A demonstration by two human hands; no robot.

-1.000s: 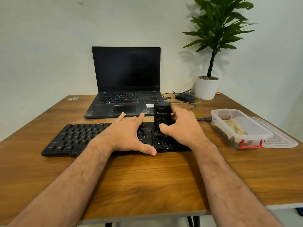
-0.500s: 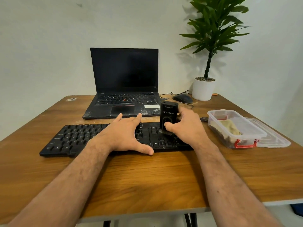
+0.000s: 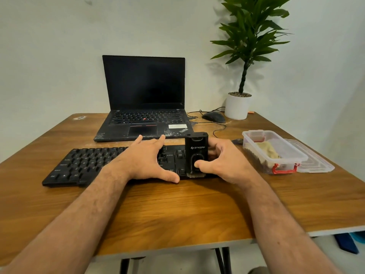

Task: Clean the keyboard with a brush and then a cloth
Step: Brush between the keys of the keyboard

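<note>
Brush (image 3: 196,153) drawn nearer since a second ago, from the far rows down to the near edge of the keyboard (image 3: 87,165), bristles now at the bottom row by the arrow keys. Left hand (image 3: 146,161) much where it was.

Right hand (image 3: 223,163) curled round the brush: thumb pressed on the oval recess in the front face, fingers wrapped behind the black body. Held upright, pale bristles touching the keys at the lower end, white "STRIFF" lettering facing the camera. Left hand laid flat on the keyboard's middle, fingers straight and spread, thumb stretched along the near edge, gripping nothing.

Black keyboard lying across the wooden table (image 3: 177,214), its right end hidden behind hands and brush. Beyond it, open black laptop (image 3: 144,99) with dark screen, red pointing nub among the keys, scuffed front edge. Right of the laptop, black mouse (image 3: 214,117) with cable looping toward the keyboard. In the far right corner, green plant in a white pot (image 3: 237,106). Right of the hands, clear plastic container (image 3: 276,155) with red clips, yellowish cloth (image 3: 268,150) inside; its lid (image 3: 318,161) lying flat just beside it on the right. Small sticker near the far left table edge.
</note>
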